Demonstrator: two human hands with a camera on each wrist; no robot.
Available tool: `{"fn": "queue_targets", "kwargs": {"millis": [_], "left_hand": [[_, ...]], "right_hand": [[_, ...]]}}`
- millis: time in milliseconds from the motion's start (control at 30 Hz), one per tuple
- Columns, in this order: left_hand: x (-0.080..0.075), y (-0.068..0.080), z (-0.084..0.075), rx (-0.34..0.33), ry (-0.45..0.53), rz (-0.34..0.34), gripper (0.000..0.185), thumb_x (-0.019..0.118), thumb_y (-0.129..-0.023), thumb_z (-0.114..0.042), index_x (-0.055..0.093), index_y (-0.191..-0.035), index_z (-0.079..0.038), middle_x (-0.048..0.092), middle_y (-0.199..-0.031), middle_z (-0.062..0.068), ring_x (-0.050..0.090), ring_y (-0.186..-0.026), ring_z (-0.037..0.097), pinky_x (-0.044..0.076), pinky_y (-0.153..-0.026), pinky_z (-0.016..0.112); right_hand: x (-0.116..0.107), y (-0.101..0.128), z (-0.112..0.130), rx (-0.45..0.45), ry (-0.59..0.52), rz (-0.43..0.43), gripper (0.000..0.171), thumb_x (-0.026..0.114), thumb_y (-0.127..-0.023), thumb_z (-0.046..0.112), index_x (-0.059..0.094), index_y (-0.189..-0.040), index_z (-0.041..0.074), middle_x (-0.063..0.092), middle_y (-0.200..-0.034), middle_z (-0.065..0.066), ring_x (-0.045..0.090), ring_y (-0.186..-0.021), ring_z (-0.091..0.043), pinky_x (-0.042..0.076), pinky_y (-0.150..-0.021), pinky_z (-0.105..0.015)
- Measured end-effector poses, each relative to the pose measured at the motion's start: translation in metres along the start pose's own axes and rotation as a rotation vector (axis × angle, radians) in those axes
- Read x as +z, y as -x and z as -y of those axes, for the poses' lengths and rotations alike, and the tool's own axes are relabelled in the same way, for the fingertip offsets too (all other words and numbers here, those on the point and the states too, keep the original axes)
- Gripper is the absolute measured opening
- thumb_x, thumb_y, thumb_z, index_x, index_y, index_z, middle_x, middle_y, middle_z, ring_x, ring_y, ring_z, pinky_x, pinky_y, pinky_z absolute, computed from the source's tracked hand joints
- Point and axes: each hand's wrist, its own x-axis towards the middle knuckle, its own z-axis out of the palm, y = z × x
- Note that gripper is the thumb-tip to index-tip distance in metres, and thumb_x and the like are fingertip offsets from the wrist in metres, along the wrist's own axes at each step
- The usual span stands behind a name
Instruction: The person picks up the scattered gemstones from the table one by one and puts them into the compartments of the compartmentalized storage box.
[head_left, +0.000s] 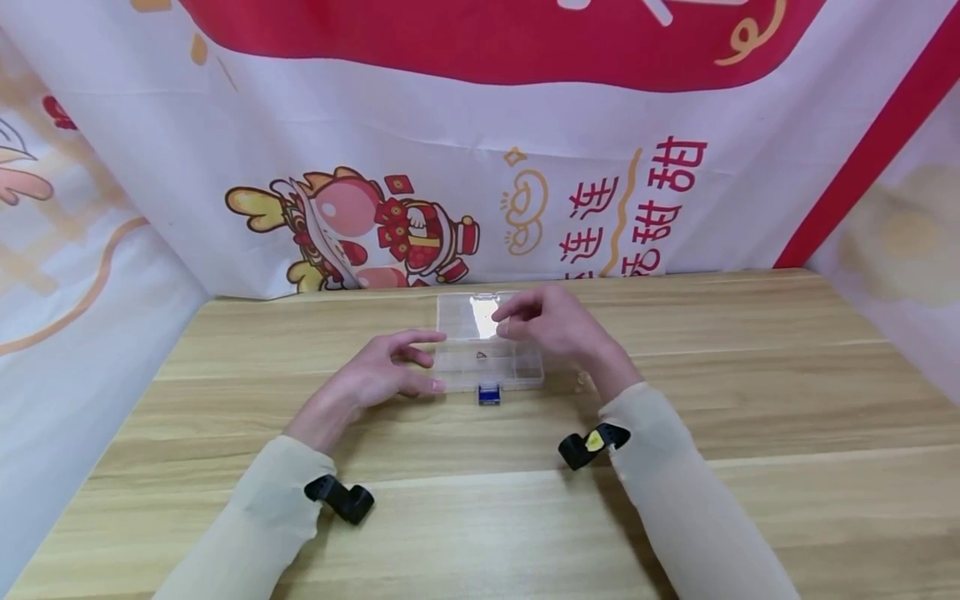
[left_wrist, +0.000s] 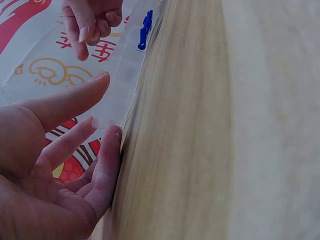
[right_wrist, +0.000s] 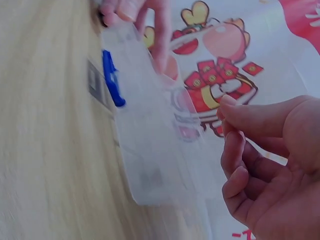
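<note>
A clear plastic compartment box lies on the table with its lid raised toward the back cloth. A blue latch is at its front edge. One small brownish item lies in a compartment. My left hand is at the box's left end, thumb by the front corner and index finger by the lid side, fingers spread. Above the lid and right part of the box hovers my right hand, its fingers loosely bent and thumb close to the index finger. No object shows between them.
A small clear piece lies on the wooden table right of the box, close to the right wrist. The printed cloth hangs directly behind the table's back edge. Black wrist cameras sit on both sleeves.
</note>
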Motion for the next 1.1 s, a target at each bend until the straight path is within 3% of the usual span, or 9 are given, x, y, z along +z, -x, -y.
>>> {"fn": "queue_targets", "kwargs": {"millis": [467,800,1100], "left_hand": [[0.0,0.001,0.0,0.009,0.013,0.004,0.071,0.087,-0.088,-0.015,0.058,-0.152,-0.029,0.057,-0.14,0.015,0.064,-0.111,0.026,0.061,-0.089,0.03],[0.0,0.0,0.0,0.003,0.011,0.006,0.071,0.087,-0.088,-0.015,0.058,-0.152,-0.029,0.057,-0.14,0.015,0.064,-0.112,0.026,0.061,-0.089,0.031],[0.0,0.0,0.0,0.002,0.005,0.001,0.07,0.087,-0.088,-0.015,0.059,-0.151,-0.029,0.057,-0.139,0.014,0.063,-0.112,0.026,0.061,-0.089,0.031]], "right_hand": [[-0.032,0.005,-0.033,-0.08,-0.038,0.002,0.024,0.077,-0.096,0.013,0.079,-0.12,0.009,0.075,-0.114,-0.008,0.062,-0.101,-0.025,0.051,-0.087,-0.036],[-0.053,0.011,-0.055,0.003,-0.054,0.056,0.026,0.076,-0.096,0.011,0.077,-0.122,0.011,0.076,-0.118,-0.01,0.064,-0.111,-0.026,0.049,-0.098,-0.037],[-0.059,0.01,-0.067,0.036,-0.045,0.125,0.028,0.078,-0.093,0.007,0.076,-0.121,0.007,0.076,-0.117,-0.014,0.069,-0.105,-0.025,0.053,-0.1,-0.034]]}}
